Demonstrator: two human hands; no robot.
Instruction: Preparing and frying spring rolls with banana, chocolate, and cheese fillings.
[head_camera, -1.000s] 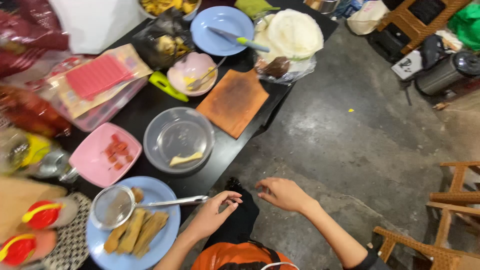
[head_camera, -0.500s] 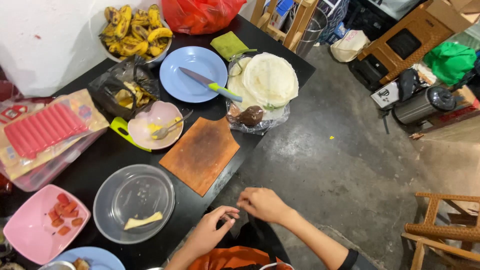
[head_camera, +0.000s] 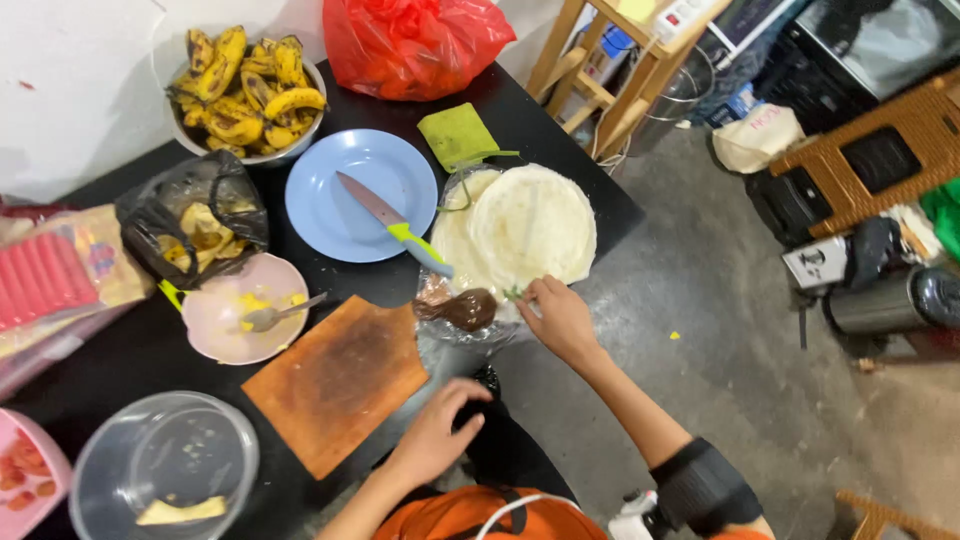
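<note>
My right hand (head_camera: 560, 318) reaches out to the near edge of a stack of round pale wrappers (head_camera: 528, 225) lying in clear plastic at the table's right end; its fingers pinch at the plastic or wrapper edge there. A small brown lump (head_camera: 468, 308) lies in the plastic just left of that hand. My left hand (head_camera: 438, 432) rests with curled fingers on the black table's near edge (head_camera: 400, 405), beside a brown wooden cutting board (head_camera: 338, 380). It holds nothing that I can see.
A blue plate (head_camera: 350, 205) carries a knife with a green handle (head_camera: 392, 222). Behind are a bowl of bananas (head_camera: 245, 88), a red plastic bag (head_camera: 410, 40), a green cloth (head_camera: 456, 134). A pink bowl with a spoon (head_camera: 245, 318), a black bag of peels (head_camera: 195, 222) and a clear bowl (head_camera: 165, 468) stand left.
The view has swung right along the table. My right hand has moved from near my body up to the wrappers' plastic; my left hand stays at the table edge.
</note>
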